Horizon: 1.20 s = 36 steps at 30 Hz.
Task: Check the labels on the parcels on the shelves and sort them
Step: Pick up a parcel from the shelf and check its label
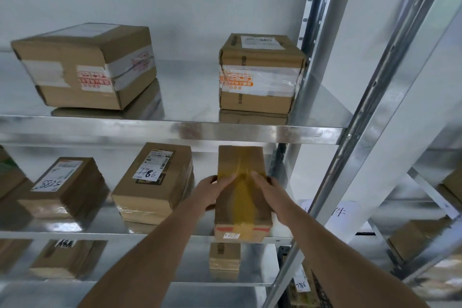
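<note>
A long cardboard parcel (241,210) with a yellow tape strip down its top lies at the right end of the middle shelf (100,234). My left hand (208,191) grips its left side and my right hand (271,195) grips its right side, fingers over the top. No label shows on its top; a small sticker sits on its near end. To its left lies a parcel (152,182) whose label reads 7786, and further left a parcel (63,187) with another handwritten number.
The upper shelf (175,130) carries a large taped box (85,67) at left and a smaller box (260,74) at right. More parcels (225,257) lie on the lower shelf. A steel upright (350,132) stands at right; a neighbouring rack holds boxes (415,237).
</note>
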Available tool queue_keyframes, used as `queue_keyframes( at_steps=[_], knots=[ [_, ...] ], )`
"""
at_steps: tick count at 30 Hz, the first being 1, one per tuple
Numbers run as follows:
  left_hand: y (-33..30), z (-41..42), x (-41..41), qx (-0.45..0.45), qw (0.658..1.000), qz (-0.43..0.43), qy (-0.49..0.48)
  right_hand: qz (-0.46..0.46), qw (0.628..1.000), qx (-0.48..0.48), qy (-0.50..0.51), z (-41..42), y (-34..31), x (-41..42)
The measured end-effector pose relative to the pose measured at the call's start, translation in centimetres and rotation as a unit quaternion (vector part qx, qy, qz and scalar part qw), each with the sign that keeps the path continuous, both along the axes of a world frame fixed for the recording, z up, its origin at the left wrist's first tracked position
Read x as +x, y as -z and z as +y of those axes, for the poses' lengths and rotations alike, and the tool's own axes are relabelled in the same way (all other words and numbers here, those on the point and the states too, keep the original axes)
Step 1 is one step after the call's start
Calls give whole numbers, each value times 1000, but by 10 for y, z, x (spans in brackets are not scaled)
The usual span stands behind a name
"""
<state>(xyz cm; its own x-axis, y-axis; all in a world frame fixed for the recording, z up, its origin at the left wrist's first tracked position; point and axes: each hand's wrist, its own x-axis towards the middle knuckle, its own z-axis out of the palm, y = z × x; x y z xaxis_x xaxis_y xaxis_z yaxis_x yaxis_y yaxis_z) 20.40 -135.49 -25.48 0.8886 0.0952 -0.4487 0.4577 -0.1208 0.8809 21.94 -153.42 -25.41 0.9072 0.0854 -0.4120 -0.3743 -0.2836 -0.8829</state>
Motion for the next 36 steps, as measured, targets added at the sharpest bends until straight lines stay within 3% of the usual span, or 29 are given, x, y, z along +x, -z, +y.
queue_keyframes(
  at_steps=[2,5,7,22,36],
  knots=[
    [-9,7,3,-16,999,-7,-32,-17,1000,11,21,-2,-3,6],
    [-20,16,3,-135,986,-20,-93,-17,995,86,51,-3,-18,8],
    [-21,21,7,-167,979,-27,-113,-16,988,131,74,-7,-20,12],
    [-10,20,3,-66,994,78,33,74,996,-17,-55,-13,-19,7],
    [-11,24,11,-68,991,99,58,114,989,4,-98,-17,-27,20]
  ],
)
